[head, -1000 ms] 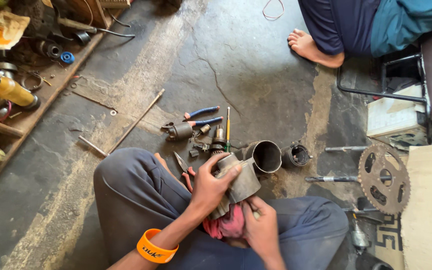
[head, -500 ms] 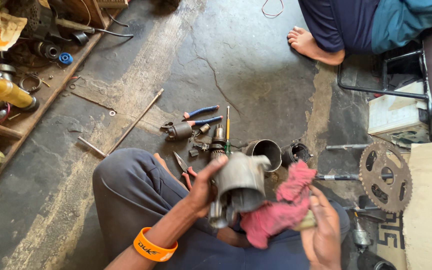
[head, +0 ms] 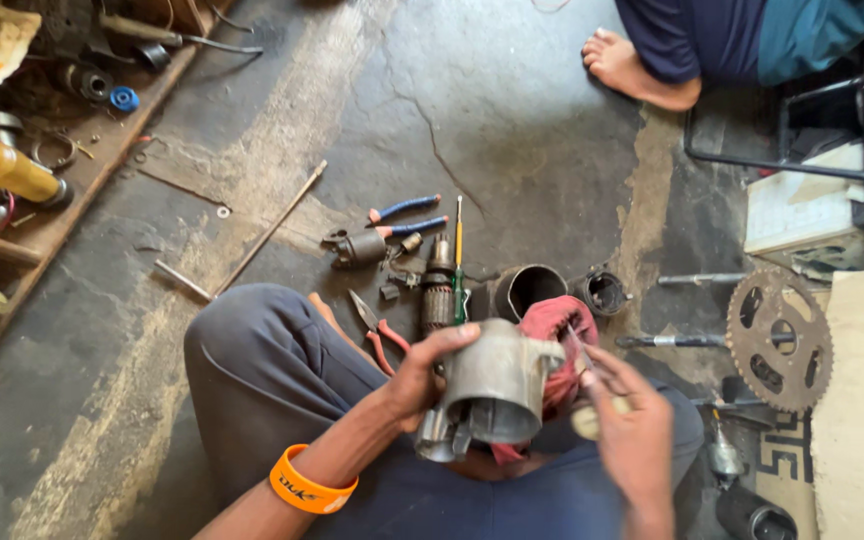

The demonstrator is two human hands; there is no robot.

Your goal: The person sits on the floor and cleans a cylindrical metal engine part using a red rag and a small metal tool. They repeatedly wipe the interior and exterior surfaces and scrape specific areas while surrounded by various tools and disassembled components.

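I sit on a concrete floor with my knees up. My left hand [head: 422, 375], an orange band on its wrist, grips a grey metal cylindrical housing [head: 492, 390] over my lap, its open end facing me. My right hand [head: 627, 420] pinches a red rag [head: 552, 335] against the housing's right side and also holds a small pale object that I cannot make out. Just beyond my knees lie red-handled pliers [head: 377, 330], a green-handled screwdriver [head: 459, 265], blue-handled pliers [head: 407, 218] and a motor armature [head: 439, 290].
A metal sleeve [head: 524, 287] and a small round part [head: 604, 292] lie ahead. A sprocket [head: 780, 338] rests at right beside a white box [head: 802, 215]. Another person's bare foot [head: 637, 72] is at top. A thin rod [head: 270, 228] and a cluttered wooden board [head: 47, 215] lie left.
My left hand raised and turned the housing so its open end faces me. My right hand swung the red rag out to the right, then brought it back against the housing.
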